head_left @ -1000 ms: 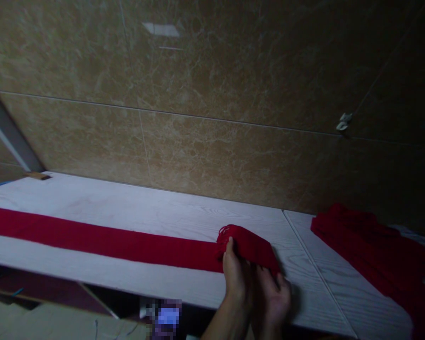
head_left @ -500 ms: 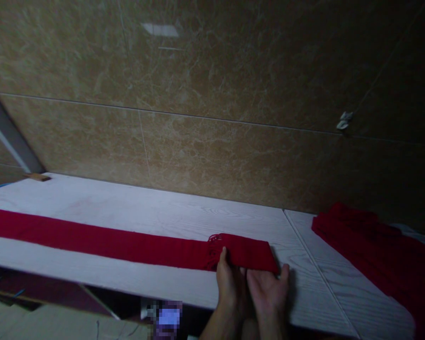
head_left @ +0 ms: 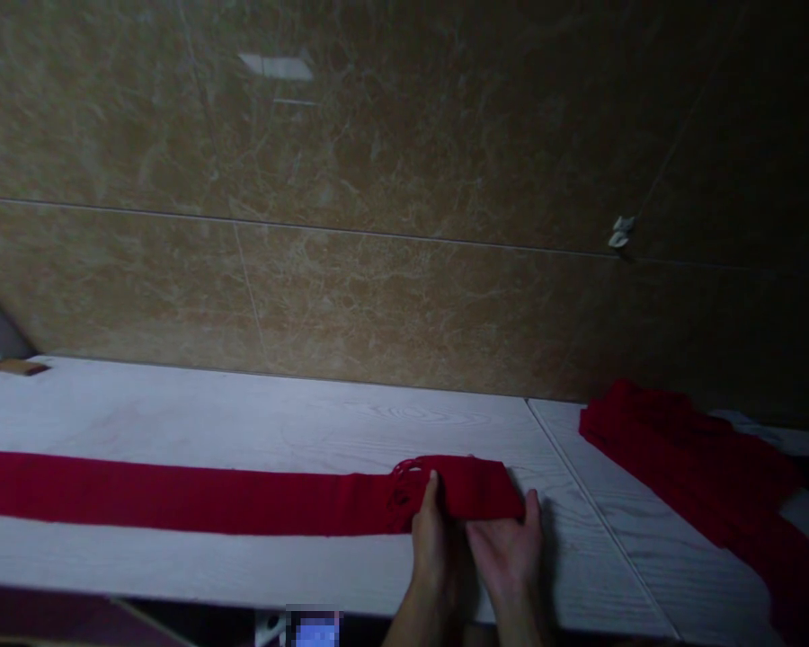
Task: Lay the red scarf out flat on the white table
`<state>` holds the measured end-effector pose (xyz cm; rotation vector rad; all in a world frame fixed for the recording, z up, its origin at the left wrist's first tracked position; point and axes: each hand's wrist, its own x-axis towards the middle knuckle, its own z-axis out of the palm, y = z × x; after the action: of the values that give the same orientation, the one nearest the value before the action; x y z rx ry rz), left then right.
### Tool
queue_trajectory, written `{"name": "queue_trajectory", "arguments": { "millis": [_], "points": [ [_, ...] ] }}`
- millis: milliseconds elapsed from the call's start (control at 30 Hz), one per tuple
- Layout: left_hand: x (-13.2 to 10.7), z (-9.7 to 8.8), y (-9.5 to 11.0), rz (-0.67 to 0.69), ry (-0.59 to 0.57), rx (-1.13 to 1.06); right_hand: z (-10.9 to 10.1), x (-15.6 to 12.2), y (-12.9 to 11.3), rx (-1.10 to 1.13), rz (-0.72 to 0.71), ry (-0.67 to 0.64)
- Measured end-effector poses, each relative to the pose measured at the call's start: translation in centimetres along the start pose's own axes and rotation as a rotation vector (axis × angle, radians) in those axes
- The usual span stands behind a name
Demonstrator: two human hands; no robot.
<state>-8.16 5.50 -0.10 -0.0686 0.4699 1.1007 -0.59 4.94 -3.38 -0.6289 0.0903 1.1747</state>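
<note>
Since the earlier frame the folded end had dropped flat and the view had shifted right. The left hand and right hand lay open, fingers pressing the folded, fringed end of the long red knitted scarf, stretched along the pale wood-grain tabletop. A heaped red cloth pile lay at right, below the glossy brown marble-tiled wall.

Dim, underexposed scene. A pale rectangular reflection of an overhead lamp glints on the glossy tiled wall. The white desk is the brightest area; the right side and corners fall into deep shadow. Detail is soft and slightly grainy throughout.
</note>
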Motion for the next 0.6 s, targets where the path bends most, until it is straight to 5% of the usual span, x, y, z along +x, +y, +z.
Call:
{"name": "queue_trajectory", "arguments": {
  "millis": [233, 467, 600],
  "points": [
    [0.8, -0.5, 0.7, 0.126, 0.113, 0.024, 0.5, 0.2, -0.9, 0.019, 0.046, -0.035],
    [2.5, -1.6, -0.9, 0.072, -0.012, 0.087, 0.9, -0.6, -2.9, 0.063, -0.083, 0.099],
    [2.9, -1.9, -2.0, 0.034, 0.010, 0.158, 1.4, -0.9, -3.3, 0.021, -0.046, 0.151]
  ]
}}
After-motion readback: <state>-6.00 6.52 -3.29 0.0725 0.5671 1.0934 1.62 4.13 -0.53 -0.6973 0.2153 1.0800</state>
